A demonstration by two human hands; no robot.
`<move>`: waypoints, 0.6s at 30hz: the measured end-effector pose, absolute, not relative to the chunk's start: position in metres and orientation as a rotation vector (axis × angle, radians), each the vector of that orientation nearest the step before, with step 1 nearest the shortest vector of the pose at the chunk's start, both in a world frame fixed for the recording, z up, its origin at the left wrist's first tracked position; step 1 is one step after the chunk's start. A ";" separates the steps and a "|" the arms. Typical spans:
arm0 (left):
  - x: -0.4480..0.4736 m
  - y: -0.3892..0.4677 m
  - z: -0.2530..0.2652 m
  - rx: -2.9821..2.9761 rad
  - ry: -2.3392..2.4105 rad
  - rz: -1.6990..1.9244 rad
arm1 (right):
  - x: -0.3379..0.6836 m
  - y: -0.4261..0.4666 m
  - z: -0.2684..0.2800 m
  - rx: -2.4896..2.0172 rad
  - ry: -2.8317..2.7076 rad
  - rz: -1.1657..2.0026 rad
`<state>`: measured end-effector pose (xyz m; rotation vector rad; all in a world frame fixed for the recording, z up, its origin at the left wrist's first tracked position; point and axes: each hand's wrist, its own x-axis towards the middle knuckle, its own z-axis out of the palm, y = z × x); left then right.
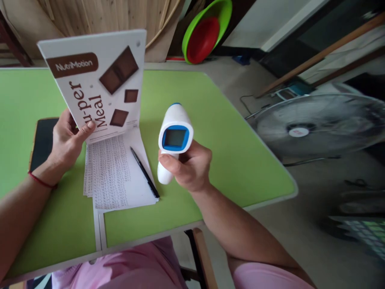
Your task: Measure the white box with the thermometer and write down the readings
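Observation:
My left hand [67, 138] grips the lower left edge of a white box [117, 60] printed "NutriMotion" with brown chocolate squares. The box is tilted upright above the table, its thumb side facing me. In my right hand [194, 166] is a white infrared thermometer [176, 120] with a blue-framed screen, which looks dark. My fingers wrap round its handle, below the screen. Beneath the box lie sheets of handwritten paper [111, 176], and a black pen [144, 172] rests slantwise on them. Behind my left wrist lies a dark, flat thing with a tan edge [43, 140], partly hidden.
The green table [234, 160] has a pale rim and a seam near me. On the right stands a large floor fan [300, 132]. Beyond the table are a green basin [224, 16] and a red basin [203, 40]. A wooden chair part [204, 257] shows below the front edge.

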<state>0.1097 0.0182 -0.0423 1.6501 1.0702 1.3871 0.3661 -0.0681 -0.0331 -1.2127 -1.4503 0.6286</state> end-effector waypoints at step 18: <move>0.103 0.026 -0.048 1.936 1.080 1.208 | 0.375 -0.042 -0.047 -2.022 -1.913 0.199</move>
